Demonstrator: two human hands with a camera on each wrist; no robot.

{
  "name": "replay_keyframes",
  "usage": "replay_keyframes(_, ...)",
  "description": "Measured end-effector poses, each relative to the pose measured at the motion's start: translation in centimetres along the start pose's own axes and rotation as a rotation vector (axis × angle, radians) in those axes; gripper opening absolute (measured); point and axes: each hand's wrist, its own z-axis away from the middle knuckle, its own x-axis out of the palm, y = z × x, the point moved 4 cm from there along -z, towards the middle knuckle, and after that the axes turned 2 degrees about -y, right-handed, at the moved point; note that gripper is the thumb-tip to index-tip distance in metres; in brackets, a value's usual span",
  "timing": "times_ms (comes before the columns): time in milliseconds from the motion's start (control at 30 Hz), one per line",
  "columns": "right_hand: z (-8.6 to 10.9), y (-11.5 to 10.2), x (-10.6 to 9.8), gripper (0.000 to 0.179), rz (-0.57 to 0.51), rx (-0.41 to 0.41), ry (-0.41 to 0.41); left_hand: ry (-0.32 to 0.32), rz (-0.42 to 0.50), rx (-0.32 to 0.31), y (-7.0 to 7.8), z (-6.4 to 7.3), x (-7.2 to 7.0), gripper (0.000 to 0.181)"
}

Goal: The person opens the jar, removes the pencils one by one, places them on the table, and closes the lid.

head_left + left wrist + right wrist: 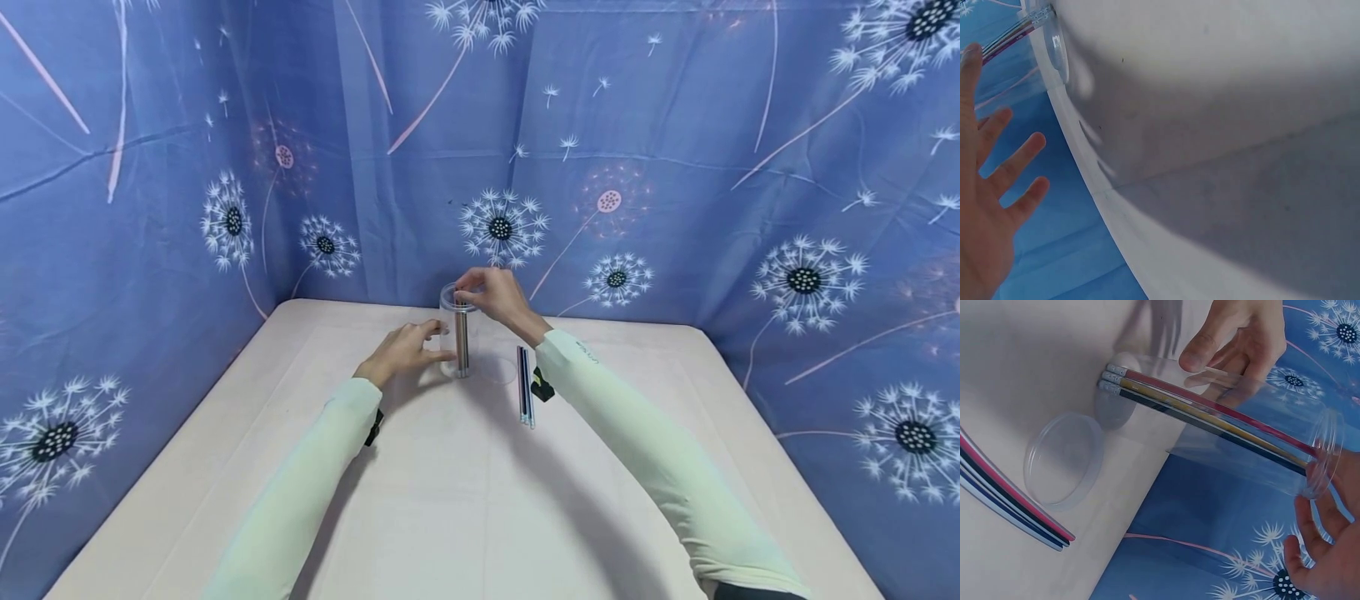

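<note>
A clear plastic jar stands upright near the table's back edge. Inside it are a red pencil, a gold pencil and a dark pencil, their eraser ends at the bottom. My right hand is at the jar's mouth, thumb and fingers pinching the pencils' upper ends just within the rim. My left hand is at the jar's left side, its fingers spread and the thumb extended close along the wall.
A round clear lid lies on the table right of the jar. Several loose pencils lie side by side beyond it, under the right forearm. A blue dandelion-print curtain hangs right behind the white table.
</note>
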Motion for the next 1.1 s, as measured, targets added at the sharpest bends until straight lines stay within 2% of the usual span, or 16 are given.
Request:
replay_keyframes(567,0.0,0.1,-0.6,0.014,-0.007,-0.021,0.031,-0.013,-0.003,-0.012,-0.1,-0.1,0.0,0.068)
replay_keyframes(1100,-0.9,-1.0,-5.2,0.011,-0.057,-0.084,0.139,0.007,-0.021,0.018,-0.2,-0.3,0.2,0.071)
